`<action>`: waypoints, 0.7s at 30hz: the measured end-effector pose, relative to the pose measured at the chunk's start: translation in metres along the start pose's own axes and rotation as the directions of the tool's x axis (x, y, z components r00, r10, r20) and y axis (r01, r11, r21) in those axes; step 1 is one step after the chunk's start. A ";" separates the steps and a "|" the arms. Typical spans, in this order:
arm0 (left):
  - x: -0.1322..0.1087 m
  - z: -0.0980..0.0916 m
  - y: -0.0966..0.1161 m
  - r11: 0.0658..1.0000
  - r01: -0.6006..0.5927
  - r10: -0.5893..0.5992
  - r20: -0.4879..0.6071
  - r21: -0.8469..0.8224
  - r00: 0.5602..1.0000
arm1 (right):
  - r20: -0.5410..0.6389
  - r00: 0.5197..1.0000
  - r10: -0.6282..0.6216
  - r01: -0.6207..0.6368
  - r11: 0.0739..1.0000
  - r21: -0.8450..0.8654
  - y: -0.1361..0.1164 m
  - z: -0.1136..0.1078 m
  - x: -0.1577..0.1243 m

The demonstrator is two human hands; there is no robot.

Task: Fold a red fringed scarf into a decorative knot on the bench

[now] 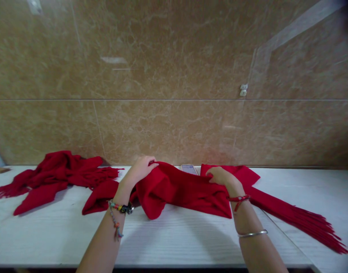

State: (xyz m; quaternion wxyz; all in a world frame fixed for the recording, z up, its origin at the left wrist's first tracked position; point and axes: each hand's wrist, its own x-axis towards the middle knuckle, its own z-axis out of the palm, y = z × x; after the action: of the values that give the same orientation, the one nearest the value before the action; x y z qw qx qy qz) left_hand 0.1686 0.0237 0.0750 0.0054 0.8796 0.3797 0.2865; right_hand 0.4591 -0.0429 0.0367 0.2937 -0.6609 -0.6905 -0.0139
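Observation:
A red scarf (191,189) lies crumpled across the middle of the white table, partly lifted between my hands. My left hand (142,167) pinches its upper edge, and a fold hangs below the fingers. My right hand (221,176) has its fingers closed on the cloth near the scarf's right part. Fringed red cloth (293,216) stretches out to the right beyond my right wrist; whether it is the same piece is unclear. A folded red part (101,197) shows left of my left wrist.
Another heap of red fringed cloth (63,170) lies at the left of the white table (174,242). A phone (189,169) rests at the back, partly covered by the scarf. Behind stands a brown marbled tile wall (168,125) with small white fittings (243,90).

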 end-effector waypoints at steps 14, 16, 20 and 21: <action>-0.004 -0.005 0.026 0.985 -0.061 0.093 0.197 -0.161 0.976 | -0.246 0.946 -0.213 0.282 0.913 0.293 -0.070 0.002 0.012; -0.008 -0.009 0.019 0.988 -0.042 0.071 0.197 -0.147 0.978 | -0.333 0.934 -0.129 0.239 0.918 0.316 -0.053 -0.004 0.013; -0.012 -0.016 0.013 0.997 -0.015 0.022 0.087 -0.079 0.996 | -0.506 0.861 0.062 0.106 0.949 0.297 -0.026 -0.013 0.014; -0.012 -0.017 0.012 0.998 -0.010 0.016 0.086 -0.066 0.996 | -0.536 0.839 0.099 0.071 0.955 0.288 -0.023 -0.014 0.014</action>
State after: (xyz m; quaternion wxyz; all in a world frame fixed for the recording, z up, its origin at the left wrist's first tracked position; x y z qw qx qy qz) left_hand 0.1617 0.0035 0.0860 0.0488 0.8929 0.3639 0.2607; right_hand 0.4444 -0.0393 0.0627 0.5733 -0.5830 -0.5677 -0.0954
